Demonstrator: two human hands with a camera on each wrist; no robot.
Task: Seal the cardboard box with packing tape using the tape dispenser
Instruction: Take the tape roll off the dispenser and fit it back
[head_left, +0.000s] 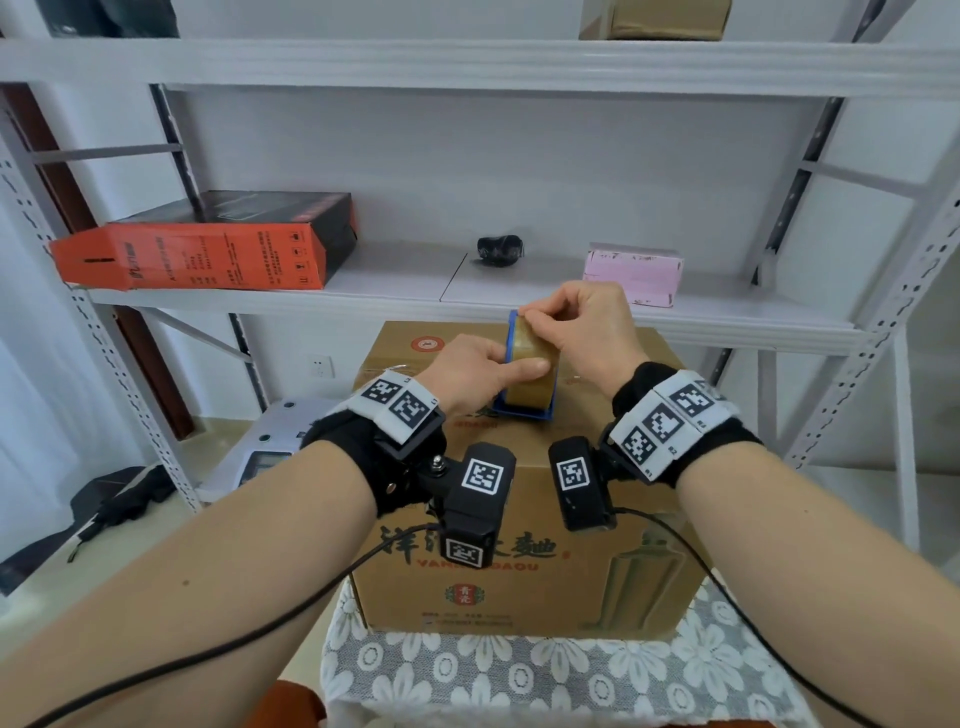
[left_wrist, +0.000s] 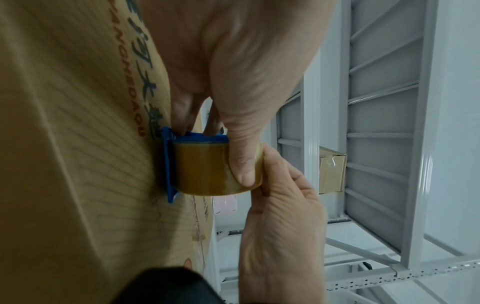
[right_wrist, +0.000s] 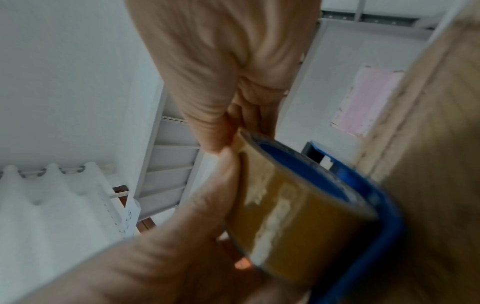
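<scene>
Soft, even daylight fills the room and leaves the white wall pale and flat, with only a faint shadow under the shelf at 12 o'clock and no hard glare anywhere. The head view is sharp in the middle but bows the rack uprights outward toward 3 and 9 o'clock, and the forearms swell at the bottom edge. The left wrist view is dimmer and fairly crisp, while the right wrist view is smeared with motion blur throughout, with whitish reflections streaking the tape roll toward 5 o'clock.
</scene>
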